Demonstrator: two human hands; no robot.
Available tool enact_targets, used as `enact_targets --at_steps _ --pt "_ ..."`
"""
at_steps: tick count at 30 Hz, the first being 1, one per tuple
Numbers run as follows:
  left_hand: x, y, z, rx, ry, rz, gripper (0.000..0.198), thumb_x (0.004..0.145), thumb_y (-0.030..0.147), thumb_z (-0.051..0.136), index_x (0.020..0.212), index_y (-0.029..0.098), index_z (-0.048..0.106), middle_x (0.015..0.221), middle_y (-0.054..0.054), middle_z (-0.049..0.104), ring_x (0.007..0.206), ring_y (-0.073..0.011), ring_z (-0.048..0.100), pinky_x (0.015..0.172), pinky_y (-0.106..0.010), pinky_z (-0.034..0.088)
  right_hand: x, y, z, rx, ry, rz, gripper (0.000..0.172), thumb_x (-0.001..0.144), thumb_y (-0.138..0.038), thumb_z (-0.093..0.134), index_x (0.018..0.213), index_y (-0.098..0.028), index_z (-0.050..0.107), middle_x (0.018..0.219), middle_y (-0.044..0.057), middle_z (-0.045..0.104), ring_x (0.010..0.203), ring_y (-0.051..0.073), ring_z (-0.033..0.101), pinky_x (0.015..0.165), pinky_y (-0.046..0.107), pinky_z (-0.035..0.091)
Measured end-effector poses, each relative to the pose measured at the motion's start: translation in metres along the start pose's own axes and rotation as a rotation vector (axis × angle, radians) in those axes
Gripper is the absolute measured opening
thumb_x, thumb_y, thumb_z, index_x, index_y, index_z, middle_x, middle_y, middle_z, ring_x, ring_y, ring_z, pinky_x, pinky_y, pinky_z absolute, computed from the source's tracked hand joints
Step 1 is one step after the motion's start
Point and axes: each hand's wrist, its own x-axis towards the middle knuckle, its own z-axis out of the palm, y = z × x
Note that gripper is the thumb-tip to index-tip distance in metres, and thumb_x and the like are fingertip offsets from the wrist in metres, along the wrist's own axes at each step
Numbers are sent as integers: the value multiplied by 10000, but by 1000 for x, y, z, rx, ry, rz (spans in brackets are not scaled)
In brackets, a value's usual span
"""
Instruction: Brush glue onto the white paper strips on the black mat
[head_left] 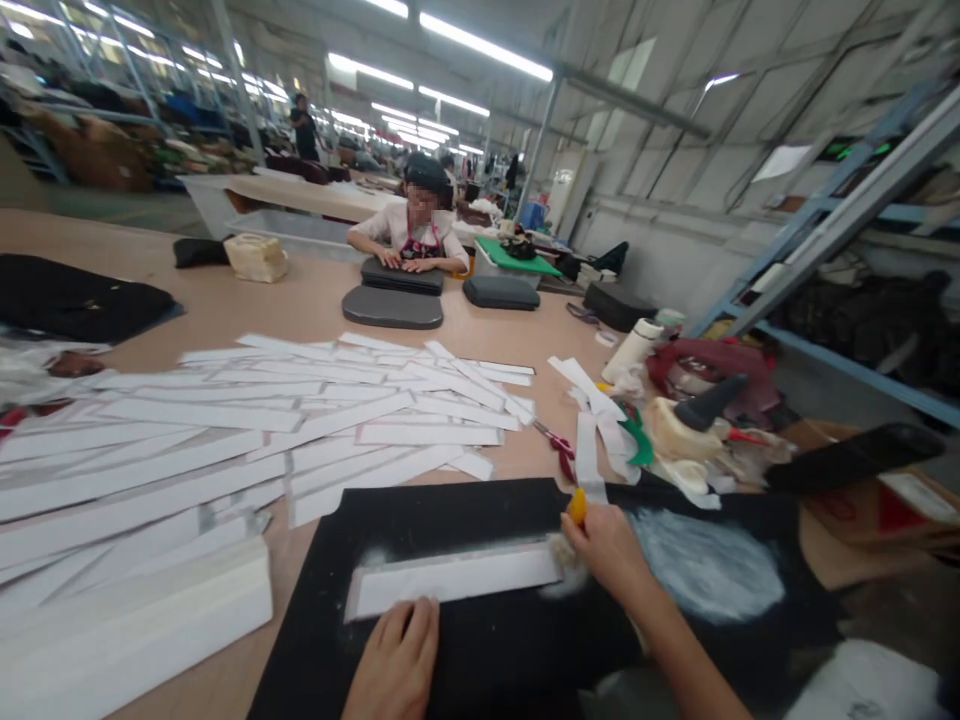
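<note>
My left hand (pixel 397 655) rests on the lower edge of a white strip (pixel 457 578), its fingers stretched out and pressing lightly there. The strip lies on a black sheet (pixel 480 660), slightly tilted up to the right. In my right hand (pixel 611 555) is a brush with a yellow handle (pixel 576 507), and the fingers are wrapped round it. Its pale bristles (pixel 562 552) touch the strip's right end, where a whitish smear shows on the black. Further right, a large whitish patch (pixel 709 565) covers part of the sheet.
Many loose white strips (pixel 337 430) spread over the table's left and middle. Red-handled scissors (pixel 559 450) lie behind the black sheet. A white bottle (pixel 634 350) and a glue-stained container (pixel 679 430) stand right. Across the table, a person (pixel 412 225) handles dark padded pieces (pixel 394 305).
</note>
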Motion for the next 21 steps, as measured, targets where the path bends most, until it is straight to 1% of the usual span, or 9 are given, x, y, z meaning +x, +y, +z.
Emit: enact_targets --at_steps 2,3,6,10,13,15,17,19,21 --pt "1 -2 0 9 -17 9 488 676 -26 401 1096 141 584 1087 -48 600 988 -223 492 856 -322 434 -12 26 -13 -48 67 64 326 844 -369 436 652 -170 608 598 73 592 606 209 565 617 320 407" --pt "2 -3 0 11 -27 18 497 676 -31 401 1100 150 584 1090 -45 601 983 -218 497 848 -316 437 -18 31 -16 -10 59 57 323 856 -378 426 711 -167 623 654 78 613 652 212 577 641 319 415" --pt "6 -6 0 9 -38 52 519 681 -37 399 1115 182 581 1076 -39 609 947 -203 516 804 -300 449 -33 32 -17 130 -19 18 316 882 -376 395 794 -190 634 727 51 639 704 188 594 661 286 434" --pt "12 -11 3 15 -48 87 455 724 -12 394 1064 203 607 1019 -44 616 901 -200 531 745 -307 457 -43 36 -16 34 127 80 305 871 -355 410 737 -181 621 694 61 623 706 203 577 702 322 426" --pt "20 -16 5 -1 -49 101 355 778 27 404 995 194 630 998 -51 605 905 -202 527 761 -316 455 -44 46 -20 104 31 30 266 872 -339 419 814 -187 629 741 45 638 729 186 579 702 299 430" --pt "32 -17 4 -47 -83 101 286 807 53 411 903 191 643 947 -50 600 871 -197 528 754 -319 454 -43 51 -24 72 30 58 283 868 -338 419 771 -178 631 700 48 627 703 192 573 697 313 424" --pt "53 -10 2 -102 -137 88 250 835 88 414 770 189 632 837 -42 585 779 -187 525 707 -322 452 -40 52 -27 44 123 130 284 863 -336 427 756 -167 630 708 60 628 717 204 573 722 334 414" --pt "78 6 -1 -163 -203 77 259 855 111 408 702 185 604 769 -35 563 716 -178 513 675 -320 446 -36 46 -27 136 156 153 255 868 -320 434 810 -168 630 774 56 644 761 193 584 739 313 415" --pt "102 28 -2 -236 -274 94 247 862 104 396 747 183 600 786 -34 566 731 -170 519 689 -308 446 -30 37 -24 224 107 114 211 863 -300 458 824 -180 628 780 30 649 753 166 591 717 270 422"
